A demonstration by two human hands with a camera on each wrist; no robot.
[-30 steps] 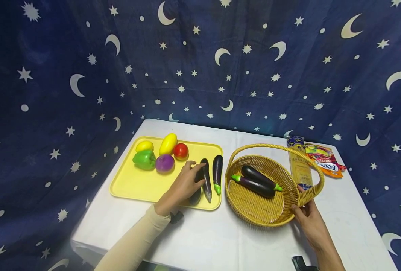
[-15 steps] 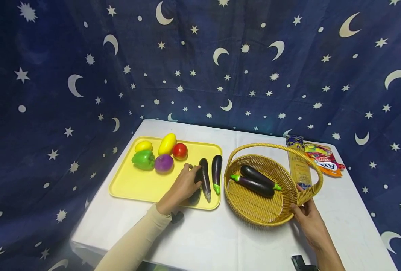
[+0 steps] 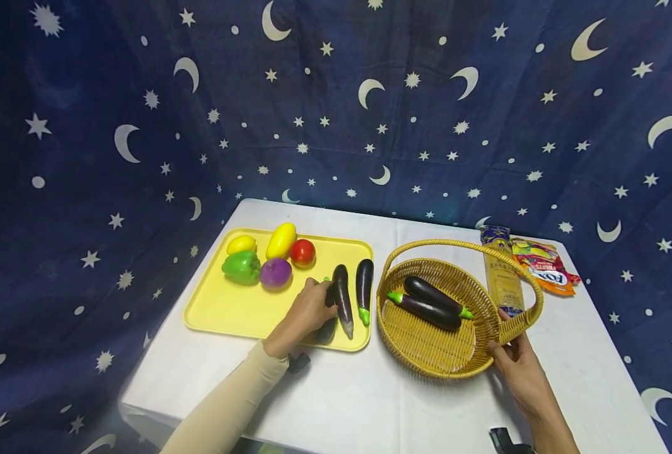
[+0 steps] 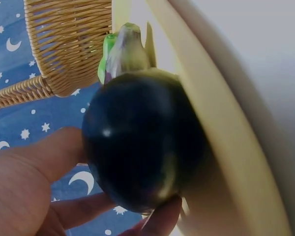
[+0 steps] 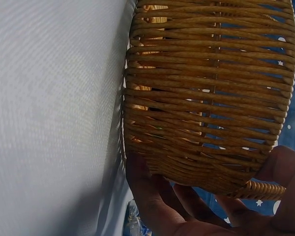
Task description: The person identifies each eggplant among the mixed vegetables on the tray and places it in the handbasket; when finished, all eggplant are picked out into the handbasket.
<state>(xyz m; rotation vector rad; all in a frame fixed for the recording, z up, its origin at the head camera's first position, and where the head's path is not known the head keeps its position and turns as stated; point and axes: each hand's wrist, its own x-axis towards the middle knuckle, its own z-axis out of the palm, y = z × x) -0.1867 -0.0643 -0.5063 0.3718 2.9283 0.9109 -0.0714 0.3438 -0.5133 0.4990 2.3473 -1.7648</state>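
My left hand (image 3: 306,310) grips a dark, rounded eggplant (image 4: 142,142) at the right side of the yellow tray (image 3: 217,312), thumb on one side and fingers on the other. Just right of it lie a long eggplant with a pale tip (image 3: 343,299) and another with a green stem (image 3: 364,284). My right hand (image 3: 520,375) holds the right side of the wicker basket (image 3: 427,356), thumb at the rim and fingers spread along the outer wall in the right wrist view. Inside the basket are two eggplants, the nearer one (image 3: 427,312) lying against the farther one (image 3: 432,294).
On the tray's left half sit a green bell pepper (image 3: 242,267), a purple round vegetable (image 3: 276,273), a tomato (image 3: 303,253) and two yellow fruits. A pasta packet (image 3: 503,277) and a candy bag (image 3: 543,268) lie behind the basket. Its tall handle (image 3: 455,243) arches overhead.
My left hand has drawn slightly down and closed around the rounded eggplant, away from the long one beside it. That long eggplant's top has shifted a little left. My right hand keeps its place.
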